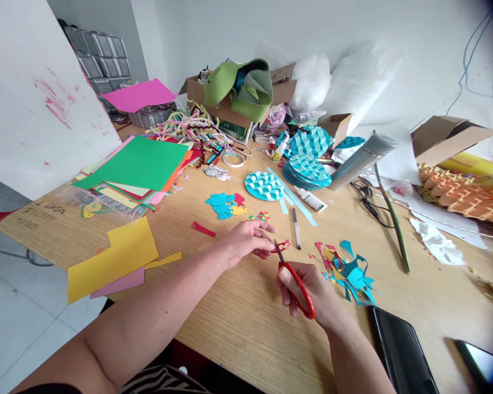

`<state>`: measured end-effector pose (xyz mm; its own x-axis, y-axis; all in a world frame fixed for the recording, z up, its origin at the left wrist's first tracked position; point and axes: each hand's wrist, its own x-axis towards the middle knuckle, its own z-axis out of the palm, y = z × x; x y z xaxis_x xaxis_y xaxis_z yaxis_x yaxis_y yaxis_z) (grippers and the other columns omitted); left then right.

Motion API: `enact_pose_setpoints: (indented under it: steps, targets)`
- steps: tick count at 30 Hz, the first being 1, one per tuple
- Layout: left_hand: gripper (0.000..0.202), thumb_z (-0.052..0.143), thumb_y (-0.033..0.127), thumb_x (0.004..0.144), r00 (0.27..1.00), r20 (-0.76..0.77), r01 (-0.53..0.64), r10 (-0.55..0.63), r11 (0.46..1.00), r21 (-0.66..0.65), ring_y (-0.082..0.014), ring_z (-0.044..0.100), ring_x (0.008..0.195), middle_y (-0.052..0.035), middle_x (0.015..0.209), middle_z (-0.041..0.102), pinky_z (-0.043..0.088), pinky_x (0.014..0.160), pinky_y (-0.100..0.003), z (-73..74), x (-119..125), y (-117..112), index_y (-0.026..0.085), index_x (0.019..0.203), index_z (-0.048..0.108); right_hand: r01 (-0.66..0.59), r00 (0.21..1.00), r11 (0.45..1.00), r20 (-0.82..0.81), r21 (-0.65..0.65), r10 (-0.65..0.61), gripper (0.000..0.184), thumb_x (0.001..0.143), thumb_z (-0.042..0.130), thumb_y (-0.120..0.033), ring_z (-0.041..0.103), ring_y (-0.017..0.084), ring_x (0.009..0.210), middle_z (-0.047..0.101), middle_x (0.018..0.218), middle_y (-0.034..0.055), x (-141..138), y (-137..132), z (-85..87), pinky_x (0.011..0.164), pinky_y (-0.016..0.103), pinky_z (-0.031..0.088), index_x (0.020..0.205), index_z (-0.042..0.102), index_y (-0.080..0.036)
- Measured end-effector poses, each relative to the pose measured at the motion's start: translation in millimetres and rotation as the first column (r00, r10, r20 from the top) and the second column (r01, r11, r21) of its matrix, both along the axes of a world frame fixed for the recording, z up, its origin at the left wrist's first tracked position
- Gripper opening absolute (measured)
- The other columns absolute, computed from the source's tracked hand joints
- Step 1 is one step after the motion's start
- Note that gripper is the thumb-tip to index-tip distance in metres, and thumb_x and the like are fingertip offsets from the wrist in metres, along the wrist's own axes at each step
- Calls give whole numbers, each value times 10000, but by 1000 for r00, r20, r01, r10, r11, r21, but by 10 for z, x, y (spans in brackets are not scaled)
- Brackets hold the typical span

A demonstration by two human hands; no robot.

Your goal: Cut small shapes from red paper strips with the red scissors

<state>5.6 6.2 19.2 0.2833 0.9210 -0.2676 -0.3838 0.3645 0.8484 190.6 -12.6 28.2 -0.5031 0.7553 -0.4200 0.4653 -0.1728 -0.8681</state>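
My right hand (pixel 302 284) is closed around red-handled scissors (pixel 298 282), whose blades point up and away from me. The blade tips meet a small red paper piece (pixel 285 245) with a cut, curling edge. My left hand (pixel 250 242) pinches that same piece from the left side, its other fingers curved over it. Just beyond the left hand lie blue paper fish cut-outs (pixel 219 205), a yellow fish (pixel 239 210) and a little heap of tiny colored paper bits (pixel 263 216). A red paper strip (pixel 204 229) rests to the left.
Paper scraps (pixel 349 271) and a black phone (pixel 402 350) lie at right. A pen (pixel 296 229), a glue bottle (pixel 311 199) and turquoise wavy paper discs (pixel 265 186) sit ahead. Colored sheets (pixel 135 164) and yellow paper (pixel 115 262) cover the left. Boxes line the wall.
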Motion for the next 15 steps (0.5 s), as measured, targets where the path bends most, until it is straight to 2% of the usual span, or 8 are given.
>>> enact_pose_setpoints:
  steps: [4, 15]
  targets:
    - [380, 696, 143, 649, 1000, 1, 10, -10, 1000, -4, -90, 565, 526, -5, 679, 623, 446, 592, -260, -8, 2, -1, 108, 1000, 556, 15, 1000, 1000, -2, -12, -15, 469, 760, 618, -599, 513, 80, 313, 582, 457, -19, -14, 5, 7, 316, 146, 284, 624, 504, -165]
    - [401, 705, 76, 619, 999, 25, -21, 21, 1000, 0, -85, 564, 555, 1, 677, 619, 454, 591, -251, -21, 13, 3, 106, 992, 561, 3, 1000, 1000, 3, 5, -3, 454, 783, 603, -583, 524, 87, 323, 588, 471, -16, 5, -1, -5, 321, 151, 279, 629, 499, -169]
